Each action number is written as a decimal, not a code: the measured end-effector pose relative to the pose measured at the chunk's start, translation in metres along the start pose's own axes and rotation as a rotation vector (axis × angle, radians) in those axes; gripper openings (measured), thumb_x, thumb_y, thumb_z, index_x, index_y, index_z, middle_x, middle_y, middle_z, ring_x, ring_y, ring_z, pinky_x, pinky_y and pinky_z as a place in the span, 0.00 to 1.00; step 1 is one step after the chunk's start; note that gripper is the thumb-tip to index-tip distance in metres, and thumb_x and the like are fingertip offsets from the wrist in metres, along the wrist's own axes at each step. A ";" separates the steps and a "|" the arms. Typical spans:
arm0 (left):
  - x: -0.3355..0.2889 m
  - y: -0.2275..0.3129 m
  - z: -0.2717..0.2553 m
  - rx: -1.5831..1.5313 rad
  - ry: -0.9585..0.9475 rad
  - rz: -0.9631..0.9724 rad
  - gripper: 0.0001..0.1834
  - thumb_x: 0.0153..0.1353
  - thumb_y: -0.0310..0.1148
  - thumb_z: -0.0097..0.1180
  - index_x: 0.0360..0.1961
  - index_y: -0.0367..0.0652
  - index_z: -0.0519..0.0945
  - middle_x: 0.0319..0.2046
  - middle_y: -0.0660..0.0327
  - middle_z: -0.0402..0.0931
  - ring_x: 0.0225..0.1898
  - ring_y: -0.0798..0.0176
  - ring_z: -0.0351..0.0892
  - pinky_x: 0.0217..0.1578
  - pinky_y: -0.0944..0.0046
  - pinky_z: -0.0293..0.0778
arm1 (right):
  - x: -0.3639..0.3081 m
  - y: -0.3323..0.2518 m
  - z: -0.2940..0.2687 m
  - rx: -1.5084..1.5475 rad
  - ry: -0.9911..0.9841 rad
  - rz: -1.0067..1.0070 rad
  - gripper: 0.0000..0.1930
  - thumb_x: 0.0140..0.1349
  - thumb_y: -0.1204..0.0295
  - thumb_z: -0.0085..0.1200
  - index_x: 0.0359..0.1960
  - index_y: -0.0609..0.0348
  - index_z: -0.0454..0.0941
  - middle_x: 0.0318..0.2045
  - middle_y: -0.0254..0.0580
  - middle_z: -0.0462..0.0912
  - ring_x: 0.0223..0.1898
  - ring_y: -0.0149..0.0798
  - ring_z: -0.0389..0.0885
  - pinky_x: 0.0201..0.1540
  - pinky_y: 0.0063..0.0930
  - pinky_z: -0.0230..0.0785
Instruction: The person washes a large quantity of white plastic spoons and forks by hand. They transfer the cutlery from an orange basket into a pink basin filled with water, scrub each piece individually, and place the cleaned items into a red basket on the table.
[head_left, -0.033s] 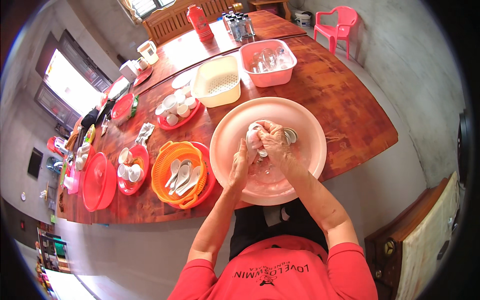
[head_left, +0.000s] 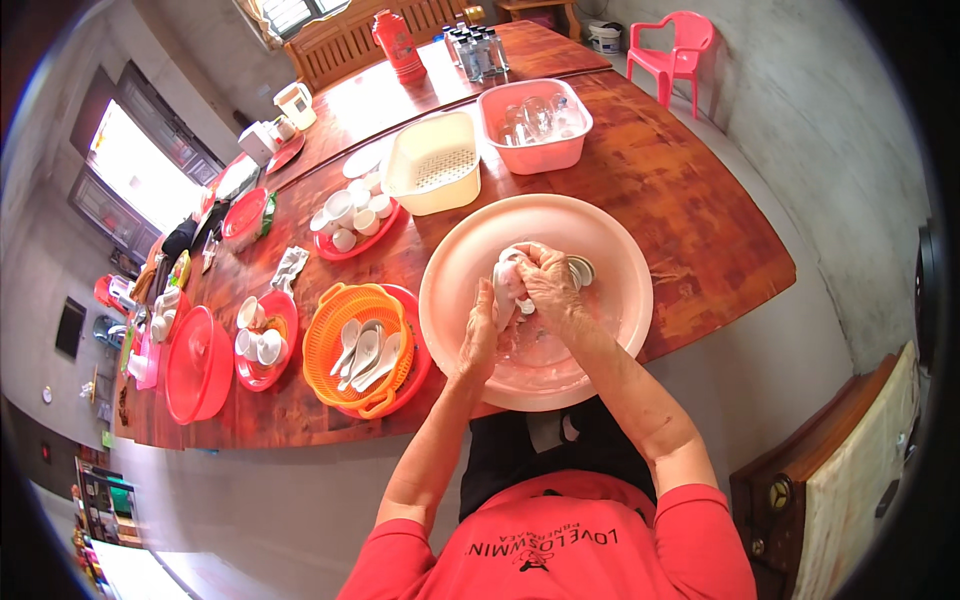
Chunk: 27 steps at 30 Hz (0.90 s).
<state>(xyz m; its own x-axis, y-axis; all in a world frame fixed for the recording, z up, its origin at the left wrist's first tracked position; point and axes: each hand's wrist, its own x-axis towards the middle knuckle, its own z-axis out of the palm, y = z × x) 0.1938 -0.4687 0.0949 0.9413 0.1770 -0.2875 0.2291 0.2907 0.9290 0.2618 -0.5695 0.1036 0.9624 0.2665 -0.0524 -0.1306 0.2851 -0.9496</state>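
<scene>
A wide pale-pink basin with some water in its bottom stands at the near edge of the table. Over it, my right hand has its fingers bent around a bunched white cloth. My left hand cups the same cloth from the left, its thumb upright along the side. Whether a small dish is wrapped inside the cloth, I cannot tell. Just right of my right fingers, a few small white dishes lie in the basin.
Left of the basin, an orange colander holds white spoons. Beyond are red plates with white cups, a cream drain basket and a pink tub of glasses. Further off stand a red thermos and bottles.
The cloth and the fingers of my right hand have shifted very slightly. Both hands stay over the basin, and everything else is the same.
</scene>
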 end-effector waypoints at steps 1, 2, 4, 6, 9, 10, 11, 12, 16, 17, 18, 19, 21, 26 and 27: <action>-0.001 0.002 0.005 -0.092 0.015 -0.070 0.27 0.65 0.57 0.32 0.39 0.45 0.74 0.21 0.67 0.68 0.16 0.74 0.62 0.15 0.73 0.59 | 0.000 0.007 -0.002 -0.086 0.049 -0.092 0.10 0.55 0.80 0.46 0.39 0.67 0.75 0.36 0.45 0.78 0.37 0.36 0.77 0.41 0.26 0.70; 0.001 0.001 -0.001 -0.035 -0.035 -0.075 0.27 0.65 0.57 0.31 0.42 0.45 0.73 0.24 0.67 0.70 0.19 0.74 0.64 0.16 0.73 0.60 | -0.002 0.017 0.000 -0.170 0.086 -0.182 0.11 0.55 0.80 0.46 0.39 0.67 0.75 0.36 0.46 0.78 0.37 0.38 0.77 0.42 0.26 0.70; 0.010 -0.009 -0.018 0.001 -0.091 -0.051 0.29 0.66 0.57 0.30 0.47 0.44 0.72 0.30 0.65 0.72 0.24 0.72 0.67 0.20 0.73 0.63 | -0.018 0.023 0.007 -0.432 0.145 -0.440 0.12 0.53 0.80 0.49 0.40 0.65 0.76 0.39 0.47 0.77 0.41 0.45 0.77 0.46 0.31 0.69; 0.018 -0.020 -0.026 -0.105 -0.052 0.056 0.31 0.66 0.58 0.28 0.49 0.42 0.71 0.36 0.63 0.73 0.32 0.69 0.72 0.29 0.71 0.68 | -0.040 0.018 0.019 -0.640 0.102 -0.659 0.12 0.52 0.80 0.51 0.40 0.64 0.77 0.41 0.47 0.77 0.43 0.47 0.75 0.48 0.33 0.68; 0.017 -0.018 -0.022 -0.223 -0.114 0.123 0.35 0.66 0.58 0.25 0.54 0.37 0.67 0.49 0.58 0.70 0.49 0.64 0.70 0.51 0.67 0.66 | -0.059 0.012 0.022 -0.832 0.067 -0.840 0.13 0.50 0.78 0.54 0.39 0.64 0.77 0.43 0.47 0.76 0.45 0.48 0.73 0.49 0.36 0.67; 0.015 -0.014 -0.021 -0.203 -0.167 0.132 0.36 0.65 0.58 0.24 0.55 0.36 0.66 0.49 0.58 0.70 0.50 0.64 0.69 0.52 0.66 0.65 | -0.059 0.012 0.021 -0.846 0.056 -0.877 0.12 0.50 0.78 0.54 0.39 0.64 0.77 0.43 0.47 0.76 0.44 0.48 0.73 0.49 0.36 0.67; 0.011 -0.010 -0.019 -0.176 -0.209 0.140 0.38 0.64 0.60 0.24 0.57 0.37 0.65 0.49 0.58 0.70 0.51 0.64 0.69 0.52 0.67 0.65 | -0.059 0.012 0.021 -0.859 0.045 -0.915 0.12 0.50 0.78 0.54 0.39 0.64 0.77 0.43 0.47 0.76 0.44 0.48 0.73 0.48 0.36 0.67; 0.007 -0.006 -0.017 -0.151 -0.248 0.151 0.39 0.63 0.62 0.23 0.58 0.38 0.63 0.49 0.57 0.70 0.52 0.64 0.68 0.52 0.67 0.64 | -0.056 0.007 0.021 -0.837 0.043 -0.926 0.11 0.50 0.78 0.54 0.37 0.66 0.77 0.41 0.47 0.77 0.43 0.47 0.73 0.48 0.37 0.67; -0.012 0.013 0.004 0.244 0.032 0.077 0.40 0.59 0.68 0.23 0.56 0.46 0.66 0.30 0.61 0.72 0.26 0.70 0.72 0.24 0.74 0.68 | -0.026 -0.010 0.021 -0.852 0.105 -0.923 0.08 0.52 0.76 0.53 0.34 0.65 0.78 0.34 0.47 0.78 0.39 0.49 0.73 0.47 0.38 0.65; -0.008 0.009 -0.002 0.258 -0.023 0.051 0.39 0.60 0.67 0.24 0.55 0.46 0.66 0.28 0.63 0.71 0.22 0.71 0.68 0.20 0.74 0.65 | -0.020 -0.013 0.020 -0.838 0.092 -0.795 0.08 0.52 0.76 0.53 0.34 0.64 0.78 0.34 0.48 0.78 0.39 0.49 0.74 0.47 0.37 0.66; 0.000 -0.001 -0.012 0.272 -0.079 0.025 0.38 0.60 0.67 0.25 0.53 0.45 0.66 0.25 0.64 0.69 0.18 0.72 0.65 0.16 0.74 0.61 | -0.016 -0.016 0.018 -0.822 0.078 -0.667 0.08 0.52 0.76 0.53 0.33 0.64 0.78 0.33 0.48 0.78 0.40 0.48 0.75 0.46 0.37 0.66; 0.001 0.000 -0.014 0.284 -0.139 -0.001 0.38 0.60 0.67 0.26 0.52 0.45 0.67 0.22 0.66 0.68 0.14 0.73 0.61 0.12 0.74 0.57 | -0.013 -0.017 0.015 -0.809 0.067 -0.540 0.07 0.53 0.77 0.53 0.33 0.63 0.79 0.33 0.48 0.79 0.40 0.48 0.75 0.46 0.37 0.67; 0.002 -0.002 -0.005 0.208 -0.058 0.024 0.30 0.62 0.63 0.32 0.48 0.47 0.67 0.21 0.66 0.66 0.12 0.73 0.58 0.10 0.74 0.53 | -0.014 -0.006 0.011 -0.830 0.152 -0.602 0.07 0.53 0.75 0.52 0.33 0.64 0.78 0.32 0.50 0.78 0.39 0.49 0.75 0.43 0.39 0.68; -0.004 0.001 -0.003 0.136 -0.065 -0.002 0.21 0.64 0.54 0.37 0.42 0.49 0.66 0.21 0.66 0.62 0.14 0.73 0.59 0.10 0.73 0.55 | -0.038 0.007 0.005 -1.080 0.210 -0.657 0.08 0.53 0.77 0.50 0.35 0.64 0.75 0.35 0.50 0.76 0.39 0.52 0.73 0.43 0.40 0.67; -0.004 0.002 -0.004 0.112 -0.038 0.022 0.19 0.64 0.53 0.37 0.41 0.48 0.66 0.21 0.67 0.62 0.15 0.73 0.58 0.10 0.73 0.55 | -0.044 0.010 0.006 -1.112 0.198 -0.641 0.08 0.53 0.77 0.49 0.35 0.63 0.75 0.36 0.50 0.75 0.39 0.53 0.72 0.43 0.40 0.67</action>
<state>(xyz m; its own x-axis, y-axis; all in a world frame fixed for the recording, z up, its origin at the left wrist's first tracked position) 0.1893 -0.4656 0.0968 0.9547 0.1458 -0.2596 0.2324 0.1798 0.9559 0.2168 -0.5732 0.0983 0.8104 0.2012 0.5502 0.5380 -0.6272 -0.5631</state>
